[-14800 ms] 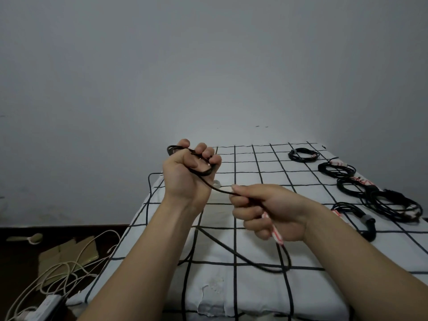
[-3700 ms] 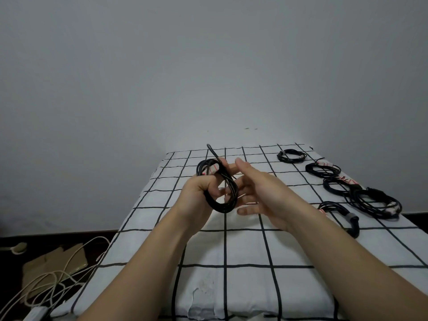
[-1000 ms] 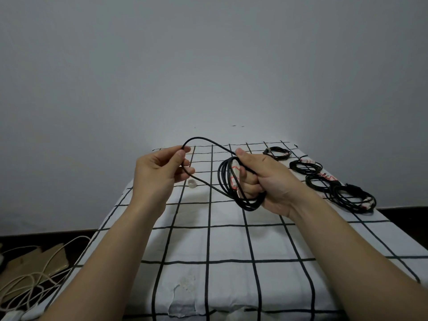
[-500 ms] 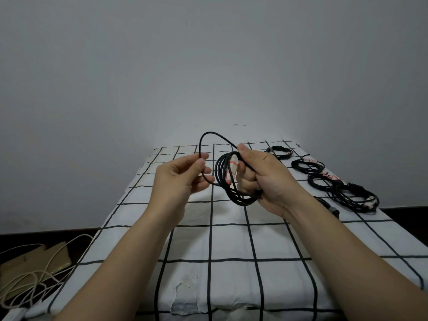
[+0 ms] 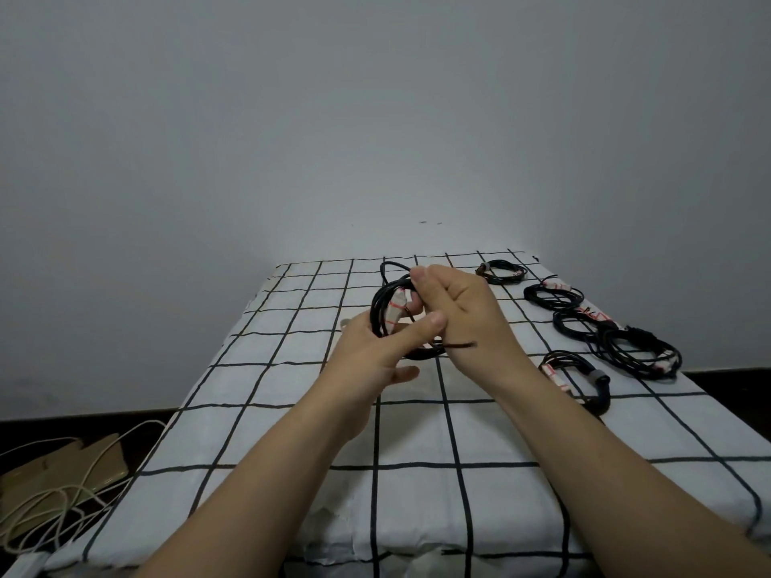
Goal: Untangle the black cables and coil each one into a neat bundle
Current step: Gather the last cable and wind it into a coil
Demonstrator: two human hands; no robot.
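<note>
a plain grey wall (image 5: 375,118) fills the upper half of the view. below it a table under a white cloth (image 5: 417,431) with a black grid runs away from the person, long axis pointing at the wall.

both bare forearms reach in over the near edge and meet above the far middle of the cloth. the right hand (image 5: 463,319) is curled round the black cable (image 5: 381,310), thumb up at the top of the loops. the left hand (image 5: 375,352) grips the same coil from below, thumb laid across its lower part. the coil is held off the cloth, standing on edge as an oval. its long axis is close to upright, with the bottom leaning a little to the right. a short loose end (image 5: 461,345) pokes out level towards the right, in front of the right wrist.

five coiled bundles lie flat in a line along the right edge, from the far one (image 5: 502,272) to the near one (image 5: 578,379).

on the dark floor at the left, pale cords (image 5: 50,506) sprawl over a piece of cardboard (image 5: 62,469).

a white tag (image 5: 396,312) with red lines sits inside the held coil. similar tags show on the bundles, and their marks are too small to read.
</note>
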